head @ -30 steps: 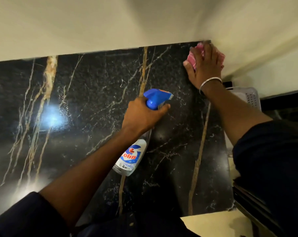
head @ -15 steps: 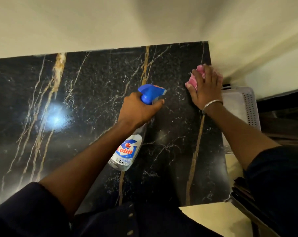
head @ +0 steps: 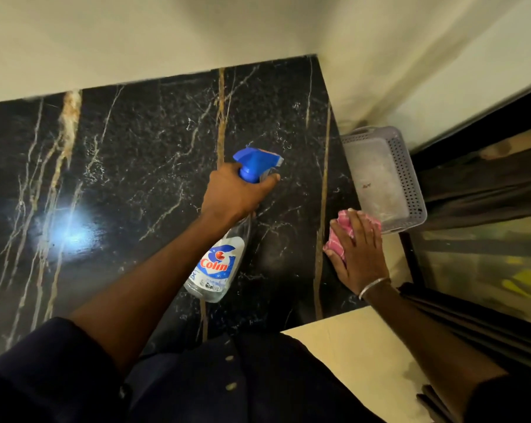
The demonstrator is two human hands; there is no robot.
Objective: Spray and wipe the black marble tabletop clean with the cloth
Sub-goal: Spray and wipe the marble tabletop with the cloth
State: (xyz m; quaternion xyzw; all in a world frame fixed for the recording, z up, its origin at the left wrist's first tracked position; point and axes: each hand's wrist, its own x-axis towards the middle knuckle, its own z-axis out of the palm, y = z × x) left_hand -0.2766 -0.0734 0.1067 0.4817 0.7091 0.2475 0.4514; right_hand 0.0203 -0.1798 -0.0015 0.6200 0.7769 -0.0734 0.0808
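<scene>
Pink cloth point(head: 335, 246) sits under my flat right hand point(head: 361, 254) at the bench point(head: 136, 178) edge (right side); my left hand point(head: 234, 194) grips the spray bottle point(head: 219, 267).

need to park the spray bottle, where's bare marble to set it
Widest bare patch: black marble tabletop left of the Colin spray bottle, wall to near edge. A narrower strip lies between bottle and pink cloth. Crowded: right edge, where the right hand presses the cloth beside the grey basket.
</scene>
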